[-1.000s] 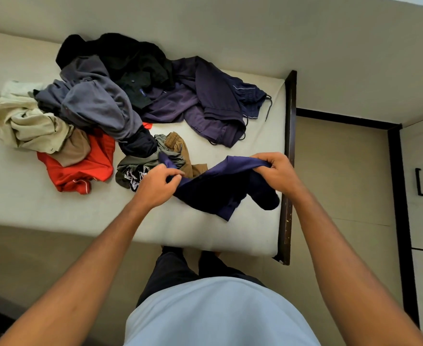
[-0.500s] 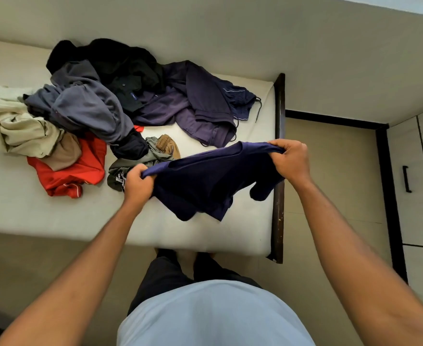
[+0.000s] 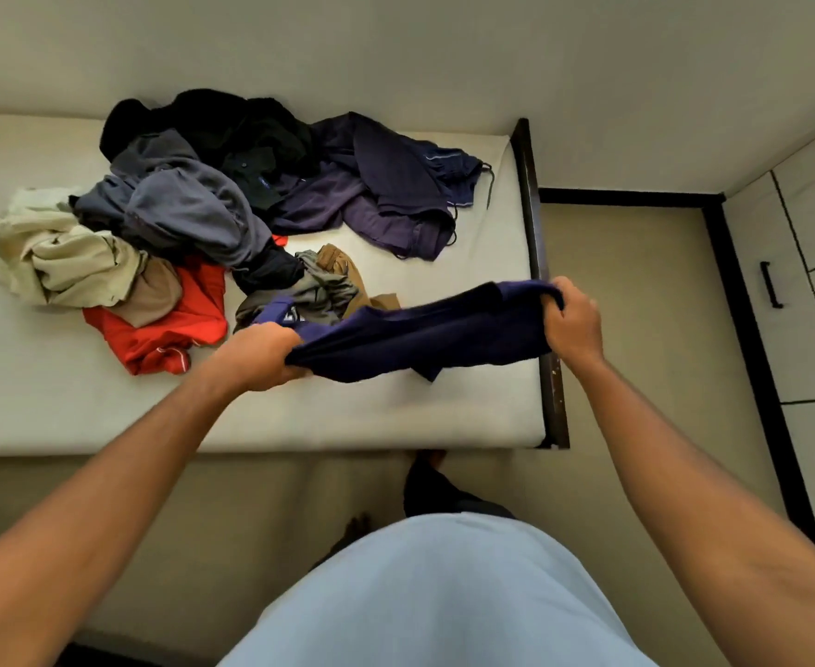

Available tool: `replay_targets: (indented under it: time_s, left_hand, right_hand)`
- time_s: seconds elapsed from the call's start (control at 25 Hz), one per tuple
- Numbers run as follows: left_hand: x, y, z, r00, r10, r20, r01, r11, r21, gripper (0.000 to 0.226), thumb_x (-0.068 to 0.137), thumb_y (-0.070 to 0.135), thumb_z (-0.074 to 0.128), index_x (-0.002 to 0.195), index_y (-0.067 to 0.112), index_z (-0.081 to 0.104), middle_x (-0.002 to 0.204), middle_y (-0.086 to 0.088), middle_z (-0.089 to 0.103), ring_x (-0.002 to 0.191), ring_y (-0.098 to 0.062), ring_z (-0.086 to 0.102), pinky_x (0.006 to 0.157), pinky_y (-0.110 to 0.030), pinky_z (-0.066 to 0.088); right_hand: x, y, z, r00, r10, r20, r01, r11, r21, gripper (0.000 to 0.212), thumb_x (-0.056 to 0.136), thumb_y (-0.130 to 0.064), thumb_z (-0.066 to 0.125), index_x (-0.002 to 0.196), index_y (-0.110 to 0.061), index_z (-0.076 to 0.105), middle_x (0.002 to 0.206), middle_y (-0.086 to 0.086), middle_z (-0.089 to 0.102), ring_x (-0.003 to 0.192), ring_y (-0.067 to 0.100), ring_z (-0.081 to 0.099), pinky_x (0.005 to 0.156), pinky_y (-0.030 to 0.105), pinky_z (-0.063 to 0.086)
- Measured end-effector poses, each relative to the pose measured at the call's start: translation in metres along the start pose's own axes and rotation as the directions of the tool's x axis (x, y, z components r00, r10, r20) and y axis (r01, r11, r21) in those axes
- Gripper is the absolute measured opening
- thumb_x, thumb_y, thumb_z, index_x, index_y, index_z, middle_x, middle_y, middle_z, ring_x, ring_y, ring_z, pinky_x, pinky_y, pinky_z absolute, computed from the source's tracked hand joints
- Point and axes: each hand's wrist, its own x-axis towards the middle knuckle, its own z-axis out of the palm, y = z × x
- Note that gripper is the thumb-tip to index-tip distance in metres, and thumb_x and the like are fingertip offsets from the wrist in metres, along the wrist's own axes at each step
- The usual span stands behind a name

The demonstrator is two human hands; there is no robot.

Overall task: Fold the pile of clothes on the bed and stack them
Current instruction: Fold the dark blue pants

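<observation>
A navy blue garment (image 3: pixel 425 332) is stretched almost flat above the near right part of the bed (image 3: pixel 107 406). My left hand (image 3: pixel 261 356) grips its left end and my right hand (image 3: pixel 571 320) grips its right end, over the bed's dark end board. Behind them lies the unfolded pile: a grey garment (image 3: pixel 179 209), black clothes (image 3: pixel 232 122), a purple garment (image 3: pixel 386 195), a cream one (image 3: pixel 54 247), a red one (image 3: pixel 165 329) and a brown and olive bundle (image 3: pixel 328 281).
The bed's dark end board (image 3: pixel 540 281) runs along the right side of the mattress. Beige floor lies beyond it, then white cabinet doors (image 3: pixel 800 281) with black handles at the far right. A wall backs the bed. My legs stand at the near edge.
My hands have moved apart and pulled the navy garment out from a hanging bunch into a wide, taut span. The pile has not moved.
</observation>
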Motion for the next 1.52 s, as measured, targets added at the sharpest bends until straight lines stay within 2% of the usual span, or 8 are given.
replay_targets:
  time_s: [0.2,0.4,0.52,0.68,1.0,1.28,1.4,1.52]
  left_hand:
    - [-0.103,-0.016,0.086,0.931,-0.089,0.353,0.102,0.995,-0.018,0.031,0.088,0.015,0.057,0.116,0.019,0.068,0.114,-0.007,0.071,0.101,-0.028,0.065,0.081,-0.032,0.049]
    - [-0.173,-0.025,0.119,0.912,-0.135,0.388,0.228,0.952,-0.203,0.026,0.085,0.006,0.05,0.1,0.015,0.069,0.096,-0.01,0.07,0.086,-0.029,0.064,0.073,-0.036,0.051]
    - [-0.179,-0.031,0.109,0.947,-0.256,0.195,0.302,0.915,-0.267,0.029,0.084,0.008,0.049,0.1,0.021,0.069,0.1,-0.011,0.07,0.09,-0.032,0.062,0.073,-0.036,0.048]
    - [-0.16,-0.028,0.083,0.903,-0.421,-0.09,0.397,0.894,-0.206,0.02,0.082,0.015,0.049,0.094,0.019,0.065,0.096,-0.014,0.067,0.084,-0.036,0.057,0.071,-0.036,0.041]
    - [-0.018,-0.025,0.042,0.785,-0.607,-0.125,0.551,0.776,-0.309,0.023,0.08,0.012,0.053,0.102,0.01,0.059,0.104,-0.024,0.066,0.098,-0.045,0.061,0.075,-0.041,0.041]
    - [0.251,-0.087,-0.036,0.548,-0.804,-0.231,0.436,0.51,-0.741,0.036,0.09,0.014,0.054,0.124,0.011,0.066,0.126,-0.027,0.063,0.118,-0.045,0.056,0.101,-0.046,0.044]
    - [0.329,-0.101,-0.019,0.679,-0.727,-0.105,0.382,0.472,-0.795,0.074,0.091,0.034,0.068,0.152,0.008,0.036,0.151,-0.018,0.046,0.139,-0.033,0.043,0.116,-0.042,0.034]
    - [0.337,-0.08,0.04,0.794,-0.604,-0.071,0.403,0.609,-0.683,0.074,0.08,0.036,0.075,0.141,0.006,0.048,0.14,-0.022,0.053,0.132,-0.037,0.049,0.111,-0.047,0.039]
  right_hand:
    - [-0.129,0.039,0.022,0.78,0.153,0.607,0.133,0.907,-0.399,0.03,0.104,-0.035,0.054,0.108,-0.014,0.076,0.105,0.012,0.074,0.096,0.03,0.066,0.084,0.039,0.051]
    - [-0.186,0.031,0.026,0.617,0.379,0.69,0.091,0.836,-0.541,0.037,0.103,-0.051,0.048,0.086,-0.024,0.067,0.099,0.006,0.066,0.088,0.023,0.061,0.081,0.036,0.046]
    - [-0.188,0.023,0.026,0.799,0.215,0.561,0.128,0.851,-0.509,0.037,0.103,-0.048,0.047,0.096,-0.023,0.073,0.098,0.008,0.072,0.089,0.029,0.065,0.077,0.037,0.05]
    - [-0.178,0.018,0.023,0.994,0.006,0.113,0.046,0.894,-0.447,0.03,0.101,-0.041,0.047,0.095,-0.025,0.072,0.083,0.006,0.071,0.076,0.033,0.063,0.063,0.035,0.046]
    - [-0.073,0.008,0.057,0.953,0.262,-0.152,-0.296,0.915,-0.275,0.026,0.096,-0.032,0.054,0.088,-0.015,0.072,0.081,0.012,0.07,0.07,0.034,0.057,0.064,0.033,0.038]
    - [0.231,-0.052,0.124,0.981,0.126,-0.151,-0.16,0.956,-0.244,0.028,0.099,-0.033,0.051,0.111,-0.019,0.072,0.113,0.009,0.073,0.108,0.035,0.061,0.088,0.04,0.037]
    - [0.309,-0.045,0.172,0.98,0.199,-0.025,-0.201,0.966,-0.163,0.042,0.101,-0.04,0.051,0.141,-0.026,0.054,0.141,0.004,0.058,0.13,0.03,0.05,0.103,0.048,0.038]
    - [0.301,0.0,0.22,0.941,0.302,0.153,-0.314,0.948,0.059,0.044,0.095,-0.033,0.062,0.136,-0.017,0.058,0.134,0.009,0.062,0.125,0.032,0.057,0.103,0.04,0.044]
